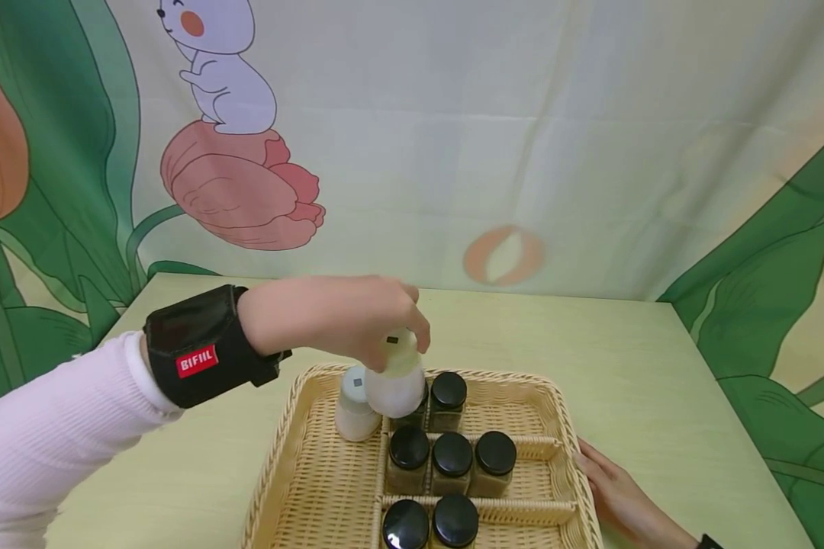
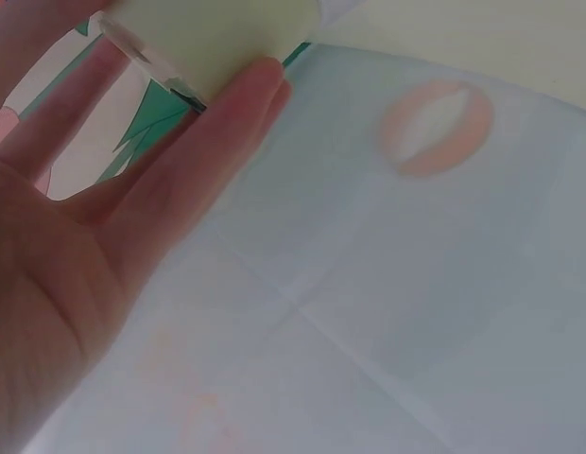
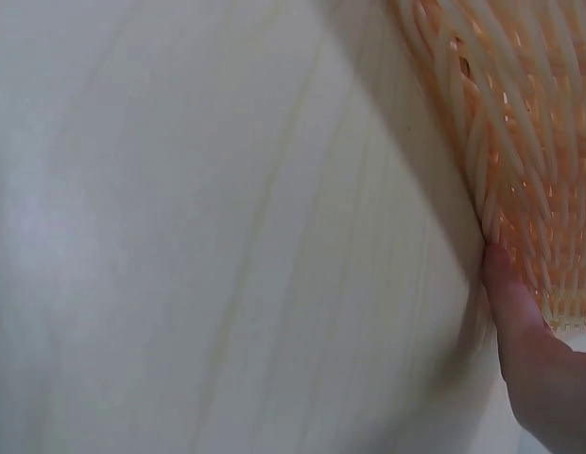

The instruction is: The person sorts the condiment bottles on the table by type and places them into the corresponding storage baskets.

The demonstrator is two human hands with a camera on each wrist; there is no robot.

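My left hand (image 1: 374,316) pinches the pale yellow lid (image 1: 401,357) of a white container (image 1: 394,393), held tilted over the back of a wicker basket (image 1: 566,412). In the left wrist view, fingers (image 2: 246,99) lie against the pale lid (image 2: 213,38). Beside the held container, a similar white one with a grey-white lid (image 1: 357,381) stands in the basket's left compartment. My right hand (image 1: 628,499) touches the basket's right outer side, its fingers fairly straight. The right wrist view shows a digit (image 3: 510,293) against the woven wall (image 3: 520,151).
Several black-lidded jars (image 1: 453,454) stand in rows in the basket's right-hand compartments, split by woven dividers (image 1: 529,511). One back jar is partly hidden behind the held container. The basket rests on a light wooden table (image 1: 659,381); a printed curtain (image 1: 412,152) hangs behind.
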